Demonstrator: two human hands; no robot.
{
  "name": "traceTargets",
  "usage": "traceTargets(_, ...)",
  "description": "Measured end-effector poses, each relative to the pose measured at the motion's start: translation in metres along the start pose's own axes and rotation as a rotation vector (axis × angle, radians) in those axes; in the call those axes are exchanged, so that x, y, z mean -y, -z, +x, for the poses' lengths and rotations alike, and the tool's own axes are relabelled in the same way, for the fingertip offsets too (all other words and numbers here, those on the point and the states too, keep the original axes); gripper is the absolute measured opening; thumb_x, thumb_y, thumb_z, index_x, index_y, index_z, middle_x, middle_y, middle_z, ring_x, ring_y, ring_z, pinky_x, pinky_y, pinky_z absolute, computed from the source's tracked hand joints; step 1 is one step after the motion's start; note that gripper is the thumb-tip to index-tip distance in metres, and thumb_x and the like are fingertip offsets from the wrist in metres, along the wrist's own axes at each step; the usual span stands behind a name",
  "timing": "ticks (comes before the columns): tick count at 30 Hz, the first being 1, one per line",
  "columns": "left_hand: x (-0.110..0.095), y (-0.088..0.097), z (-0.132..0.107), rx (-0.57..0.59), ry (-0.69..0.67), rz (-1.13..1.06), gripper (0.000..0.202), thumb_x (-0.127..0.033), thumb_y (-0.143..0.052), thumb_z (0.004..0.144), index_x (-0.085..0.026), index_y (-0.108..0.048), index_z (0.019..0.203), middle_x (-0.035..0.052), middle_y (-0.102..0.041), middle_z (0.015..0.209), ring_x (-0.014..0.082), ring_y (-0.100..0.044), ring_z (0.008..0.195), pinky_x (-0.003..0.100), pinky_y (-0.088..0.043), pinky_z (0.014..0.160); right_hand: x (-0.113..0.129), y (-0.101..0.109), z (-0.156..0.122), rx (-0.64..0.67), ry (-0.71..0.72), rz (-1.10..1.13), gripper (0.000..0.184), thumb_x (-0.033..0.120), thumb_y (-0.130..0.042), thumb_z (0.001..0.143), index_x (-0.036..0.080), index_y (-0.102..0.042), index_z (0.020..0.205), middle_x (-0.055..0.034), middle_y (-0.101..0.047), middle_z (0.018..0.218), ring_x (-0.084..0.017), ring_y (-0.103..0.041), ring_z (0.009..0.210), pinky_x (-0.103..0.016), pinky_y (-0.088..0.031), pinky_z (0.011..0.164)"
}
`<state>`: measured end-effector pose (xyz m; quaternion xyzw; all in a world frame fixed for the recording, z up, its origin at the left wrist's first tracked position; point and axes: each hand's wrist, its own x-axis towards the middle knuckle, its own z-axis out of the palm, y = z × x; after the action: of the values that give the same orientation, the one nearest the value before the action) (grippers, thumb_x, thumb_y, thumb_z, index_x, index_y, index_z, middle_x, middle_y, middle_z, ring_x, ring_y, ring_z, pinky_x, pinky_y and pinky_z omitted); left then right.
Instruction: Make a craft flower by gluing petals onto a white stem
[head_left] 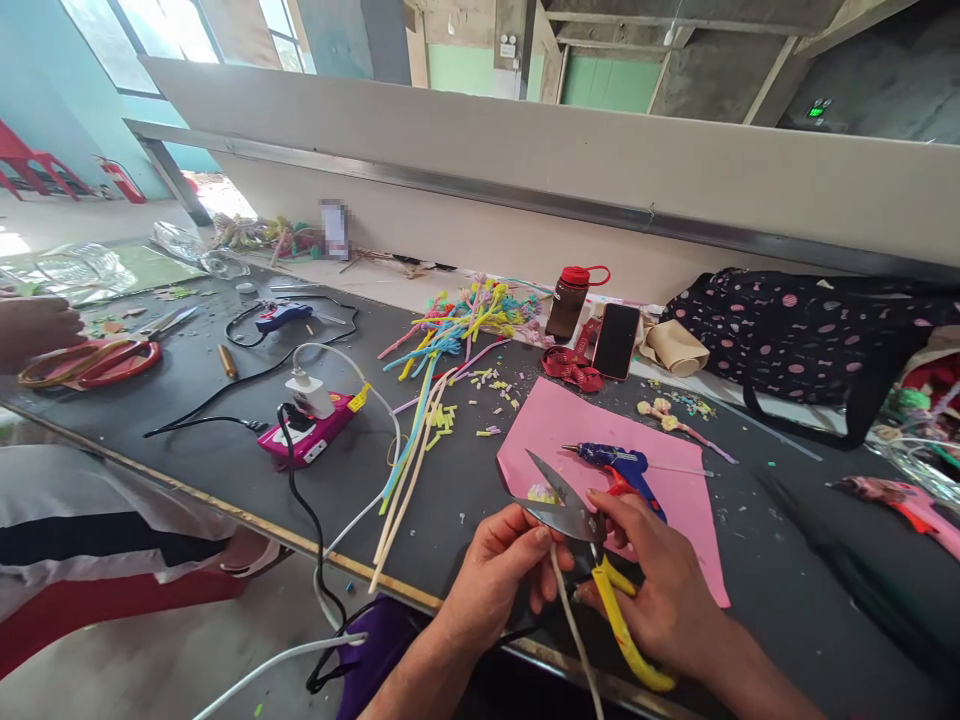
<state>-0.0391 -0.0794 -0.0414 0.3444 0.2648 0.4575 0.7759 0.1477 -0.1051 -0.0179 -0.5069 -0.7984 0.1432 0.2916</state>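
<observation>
My right hand point(667, 590) grips a pair of scissors point(559, 505) with yellow handles; the blades stand apart. My left hand point(499, 565) pinches a thin pale stick point(571, 630) just under the blades. Both hands hover over the near edge of a dark table point(225, 440). Right behind them lies a pink sheet point(555, 425) with a blue glue gun point(619, 470) resting on it.
A bundle of coloured sticks point(442, 350) fans across the middle, beside a pink power strip point(311, 430) with cables. Behind stand a brown bottle point(566, 300), a phone point(616, 340) and a dotted black bag point(795, 340). Another person's hand point(34, 328) holds red scissors point(105, 360) at left.
</observation>
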Motion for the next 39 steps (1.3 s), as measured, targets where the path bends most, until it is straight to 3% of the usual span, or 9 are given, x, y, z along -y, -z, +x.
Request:
traceTargets(10, 0.0012, 0.0002, 0.0, -0.012, 0.017, 0.046, 0.02, -0.032, -0.063, 0.076, -0.012, -0.059, 0.076, 0.0054, -0.068, 0.069, 0.0059, -0.051, 0.039, 0.014, -0.038, 0.035, -0.0013, 0.0004, 0.0002, -0.019, 0.024, -0.042, 0.061, 0.034, -0.064, 0.073, 0.022, -0.037, 0.126, -0.006, -0.054, 0.097, -0.02, -0.055, 0.077, -0.033, -0.049, 0.068)
traceTargets(39, 0.0004, -0.0019, 0.0001, -0.049, 0.041, 0.042, 0.018, -0.031, -0.06, 0.079, -0.012, -0.058, 0.078, 0.0034, -0.066, 0.065, 0.0044, -0.049, 0.037, 0.012, -0.035, 0.032, -0.007, -0.002, 0.0014, -0.025, 0.049, -0.094, 0.062, 0.038, -0.066, 0.075, 0.023, -0.037, 0.127, -0.0046, -0.056, 0.094, -0.018, -0.055, 0.076, -0.031, -0.047, 0.067)
